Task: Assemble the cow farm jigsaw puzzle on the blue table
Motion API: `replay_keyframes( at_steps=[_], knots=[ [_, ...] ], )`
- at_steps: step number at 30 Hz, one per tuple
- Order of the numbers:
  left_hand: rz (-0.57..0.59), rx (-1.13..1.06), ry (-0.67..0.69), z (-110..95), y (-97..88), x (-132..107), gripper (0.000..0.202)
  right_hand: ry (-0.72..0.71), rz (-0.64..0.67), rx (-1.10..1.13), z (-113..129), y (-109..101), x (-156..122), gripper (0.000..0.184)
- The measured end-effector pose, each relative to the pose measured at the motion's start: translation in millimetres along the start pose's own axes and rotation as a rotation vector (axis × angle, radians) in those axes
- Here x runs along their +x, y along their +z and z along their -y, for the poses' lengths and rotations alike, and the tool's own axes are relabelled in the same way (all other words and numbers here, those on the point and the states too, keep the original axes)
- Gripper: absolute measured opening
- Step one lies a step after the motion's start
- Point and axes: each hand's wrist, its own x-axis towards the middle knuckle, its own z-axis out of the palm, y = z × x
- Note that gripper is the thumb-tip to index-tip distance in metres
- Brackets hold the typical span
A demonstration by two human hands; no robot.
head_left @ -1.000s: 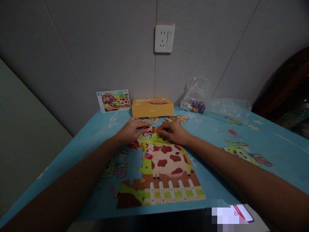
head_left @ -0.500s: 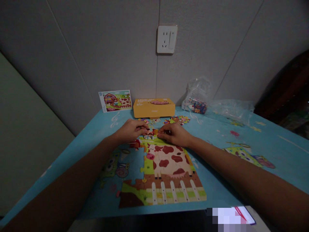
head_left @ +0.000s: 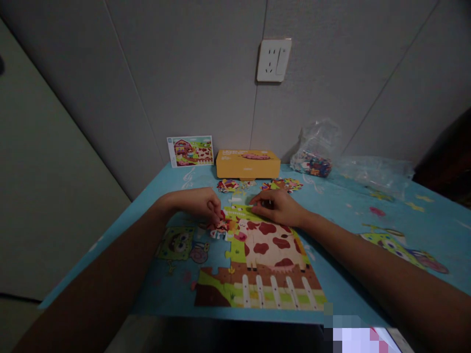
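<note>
A partly built cow-and-fence jigsaw puzzle [head_left: 265, 264] lies on the blue cartoon table cover [head_left: 368, 215]. My left hand [head_left: 200, 203] is curled at the puzzle's upper left corner, fingertips pinching a small red and white puzzle piece [head_left: 222, 225]. My right hand [head_left: 279, 207] rests with bent fingers on the puzzle's top edge, pressing the green pieces there. Loose puzzle pieces [head_left: 257, 185] lie just beyond both hands.
A yellow puzzle box [head_left: 247, 164] stands at the back by the wall, with a reference picture card [head_left: 190, 151] leaning to its left. A clear plastic bag of colourful bits [head_left: 315, 153] and crumpled plastic [head_left: 375, 171] lie at the back right. A wall socket [head_left: 274, 60] is above.
My left hand has slid down and left along the puzzle's corner with a piece. The right hand stays on the top edge. The camera has turned left.
</note>
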Motion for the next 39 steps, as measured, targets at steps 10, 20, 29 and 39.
replay_keyframes(
  at_steps=[10,20,29,39],
  knots=[
    [0.096,0.156,-0.161,-11.4,0.7,-9.1,0.024,0.003,0.002,-0.018,1.0,-0.3,0.3,0.027],
    [0.025,0.187,-0.158,-8.2,-1.7,-6.5,0.030,0.004,0.011,-0.035,1.9,-1.6,0.3,0.026],
    [0.062,0.220,-0.197,-6.5,-0.9,-7.3,0.036,-0.005,0.016,-0.047,1.7,-2.3,0.2,0.027],
    [-0.006,0.038,0.056,-20.7,11.2,-2.4,0.028,-0.013,0.012,-0.054,1.3,-1.4,0.8,0.026]
  ],
)
